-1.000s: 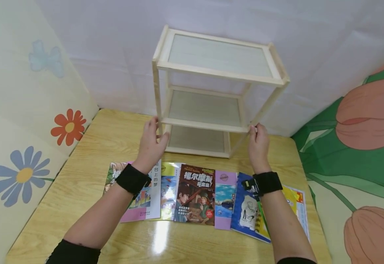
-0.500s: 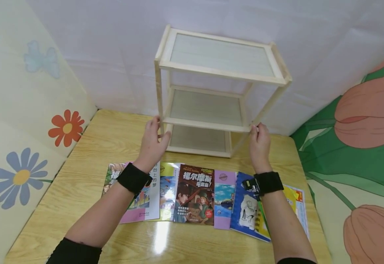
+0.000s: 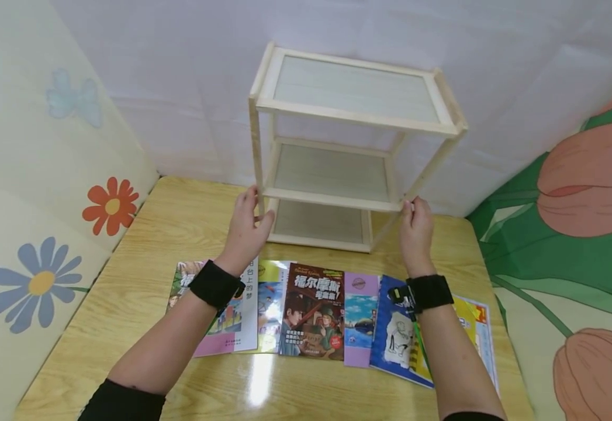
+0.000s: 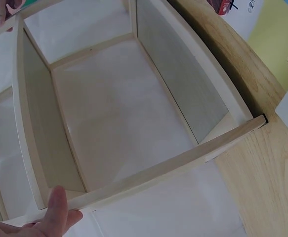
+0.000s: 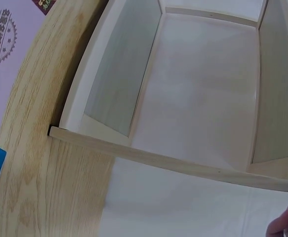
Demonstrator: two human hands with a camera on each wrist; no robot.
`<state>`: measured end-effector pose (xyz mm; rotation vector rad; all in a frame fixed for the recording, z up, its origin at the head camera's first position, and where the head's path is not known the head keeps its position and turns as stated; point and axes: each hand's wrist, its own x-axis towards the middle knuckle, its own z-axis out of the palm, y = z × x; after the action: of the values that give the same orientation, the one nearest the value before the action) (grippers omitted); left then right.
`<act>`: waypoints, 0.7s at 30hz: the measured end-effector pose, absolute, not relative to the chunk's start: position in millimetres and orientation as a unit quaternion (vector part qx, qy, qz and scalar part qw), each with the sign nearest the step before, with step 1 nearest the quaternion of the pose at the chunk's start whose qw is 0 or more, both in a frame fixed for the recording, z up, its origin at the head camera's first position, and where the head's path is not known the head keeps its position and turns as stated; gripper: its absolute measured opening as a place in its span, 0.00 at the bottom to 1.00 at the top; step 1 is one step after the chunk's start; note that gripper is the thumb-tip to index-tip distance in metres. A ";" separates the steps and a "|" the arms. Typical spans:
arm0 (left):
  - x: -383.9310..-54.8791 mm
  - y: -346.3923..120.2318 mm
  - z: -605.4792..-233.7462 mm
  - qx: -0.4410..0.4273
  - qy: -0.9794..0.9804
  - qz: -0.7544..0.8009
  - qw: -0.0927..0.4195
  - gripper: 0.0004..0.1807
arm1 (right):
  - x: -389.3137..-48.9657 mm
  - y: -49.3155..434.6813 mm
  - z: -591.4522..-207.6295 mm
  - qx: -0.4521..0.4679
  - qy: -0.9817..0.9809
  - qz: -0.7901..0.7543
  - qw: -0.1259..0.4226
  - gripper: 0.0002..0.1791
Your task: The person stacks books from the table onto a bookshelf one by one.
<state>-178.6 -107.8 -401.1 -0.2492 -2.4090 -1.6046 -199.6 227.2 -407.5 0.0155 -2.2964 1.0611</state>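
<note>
A three-tier wooden shelf [image 3: 355, 88] with pale green-grey panels stands on the table against the back wall. My left hand [image 3: 246, 234] holds its left front post at the middle tier, fingers outside the post. In the left wrist view the left thumb [image 4: 57, 212] lies against the post beside the middle board. My right hand [image 3: 416, 237] grips the right front post at the same height, fingers curled at the joint. Only part of the right hand [image 5: 287, 222] shows at the corner of the right wrist view. No object lies on the tiers.
Several books lie overlapping in a row in front of the shelf, among them a brown comic-style book [image 3: 313, 310], a blue book [image 3: 397, 327] and a white-and-pink one [image 3: 245, 324]. My forearms pass over the row's ends. The wooden table [image 3: 306, 392] meets painted walls on both sides.
</note>
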 end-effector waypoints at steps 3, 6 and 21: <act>-178.2 -108.7 -401.1 -0.081 -0.825 -0.548 0.115 0.34 | -199.7 226.4 -407.7 0.005 -0.867 0.399 0.298 0.18; -178.4 -109.2 -401.4 -0.082 -0.824 -0.549 0.112 0.34 | -199.8 225.7 -407.5 0.001 -0.867 0.400 0.296 0.17; -175.5 -116.6 -406.7 -0.105 -0.839 -0.528 0.083 0.42 | -198.9 225.3 -404.9 -0.005 -0.867 0.406 0.289 0.18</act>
<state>-175.5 -116.6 -406.7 -0.3147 -2.5048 -1.5761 -198.9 225.3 -404.9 -0.0127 -2.3156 1.0826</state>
